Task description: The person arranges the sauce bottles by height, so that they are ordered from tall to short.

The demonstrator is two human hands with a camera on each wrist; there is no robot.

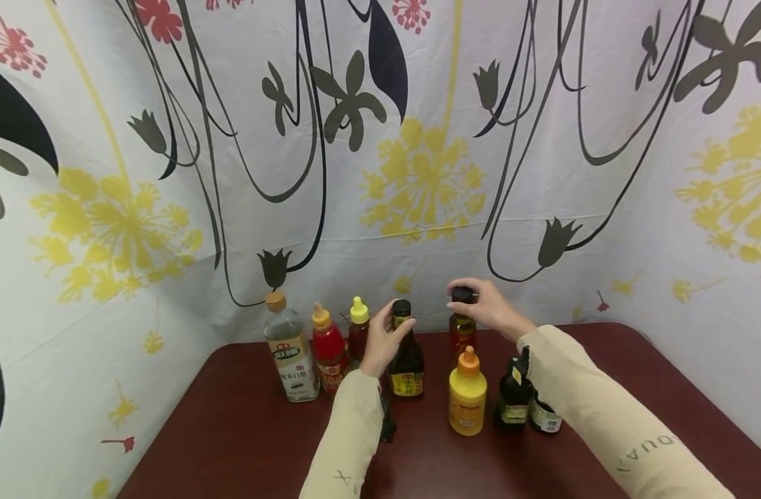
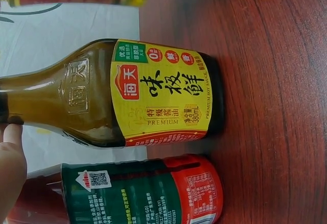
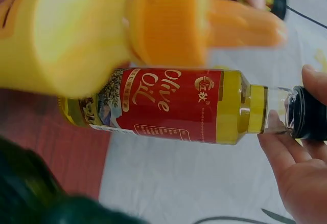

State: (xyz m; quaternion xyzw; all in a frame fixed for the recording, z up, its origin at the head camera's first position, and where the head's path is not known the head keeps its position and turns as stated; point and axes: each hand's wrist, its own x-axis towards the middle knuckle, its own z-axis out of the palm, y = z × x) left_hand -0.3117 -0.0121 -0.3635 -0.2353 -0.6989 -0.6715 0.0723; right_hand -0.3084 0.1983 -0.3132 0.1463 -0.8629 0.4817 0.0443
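Note:
A dark soy sauce bottle with a yellow label stands upright on the table. My left hand holds it by the neck just below the black cap, thumb and fingers on opposite sides. Farther right, my right hand grips an olive oil bottle with a red label at its black cap and clear neck. The base of that bottle is hidden in the head view behind a yellow squeeze bottle with an orange nozzle. Close beside the soy sauce is a green-and-red labelled bottle, partly covered by my left hand in the head view.
Left of my left hand stand a clear vinegar bottle and a red squeeze bottle. Under my right forearm are a small dark bottle and a jar. A floral cloth hangs behind the dark red table.

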